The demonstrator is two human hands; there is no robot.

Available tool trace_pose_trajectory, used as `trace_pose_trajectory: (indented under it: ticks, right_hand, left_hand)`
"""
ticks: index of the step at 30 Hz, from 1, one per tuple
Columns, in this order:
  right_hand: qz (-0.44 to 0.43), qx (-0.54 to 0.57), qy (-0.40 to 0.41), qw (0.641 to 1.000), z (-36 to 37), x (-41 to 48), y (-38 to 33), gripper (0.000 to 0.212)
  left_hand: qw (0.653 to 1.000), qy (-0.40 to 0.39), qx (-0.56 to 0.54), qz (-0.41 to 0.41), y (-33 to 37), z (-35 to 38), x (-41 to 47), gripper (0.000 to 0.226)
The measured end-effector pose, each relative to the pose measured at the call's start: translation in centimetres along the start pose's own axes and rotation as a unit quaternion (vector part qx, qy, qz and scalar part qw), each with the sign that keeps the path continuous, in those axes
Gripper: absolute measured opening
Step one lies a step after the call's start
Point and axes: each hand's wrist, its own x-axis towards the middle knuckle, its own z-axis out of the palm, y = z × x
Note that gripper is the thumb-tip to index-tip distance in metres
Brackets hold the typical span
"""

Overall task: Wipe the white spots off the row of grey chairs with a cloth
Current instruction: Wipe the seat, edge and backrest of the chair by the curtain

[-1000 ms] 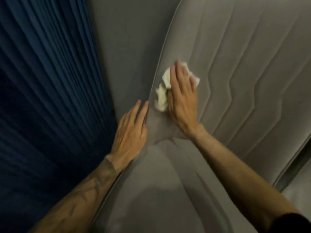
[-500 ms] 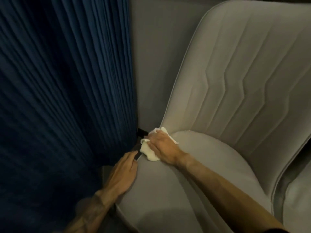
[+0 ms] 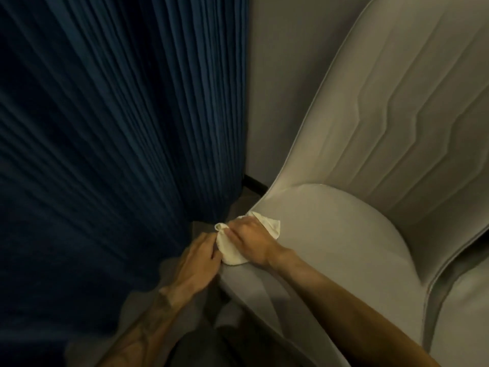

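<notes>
A grey upholstered chair (image 3: 344, 234) with a quilted zigzag backrest fills the right side. My right hand (image 3: 251, 239) presses a white cloth (image 3: 232, 252) onto the left front edge of the seat cushion. My left hand (image 3: 195, 258) lies flat against the seat's left edge, its fingers touching the cloth. No white spots show on the fabric around the cloth; part of the cloth is hidden under my right hand.
A dark blue pleated curtain (image 3: 119, 141) hangs close on the left. A grey wall (image 3: 285, 88) stands behind the chair. A second grey chair (image 3: 465, 321) adjoins at the lower right. A dark strip of floor (image 3: 254, 184) shows between curtain and chair.
My right hand has slid the cloth from the backrest's left edge down to the seat, then forward along its left edge. My left hand has followed and now touches the cloth.
</notes>
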Motion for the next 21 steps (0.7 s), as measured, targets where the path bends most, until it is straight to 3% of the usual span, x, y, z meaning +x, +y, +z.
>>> trace_pose_trajectory:
  ticks: [4,10,21]
  right_hand:
    - [0.09,0.07,-0.05,0.992,-3.3,-3.4,-4.2,0.039]
    - [0.163,0.103,-0.04,0.98,-11.7,-12.4,-9.9,0.035]
    - [0.285,0.089,0.027,0.954,-31.2,-41.1,-20.9,0.025]
  left_hand:
    - [0.998,-0.035,0.048,-0.001,2.1,-2.9,-4.3,0.038]
    - [0.988,-0.076,0.115,0.062,9.5,-8.3,-12.6,0.044]
    - [0.931,-0.168,0.239,0.22,30.6,-16.2,-34.5,0.059]
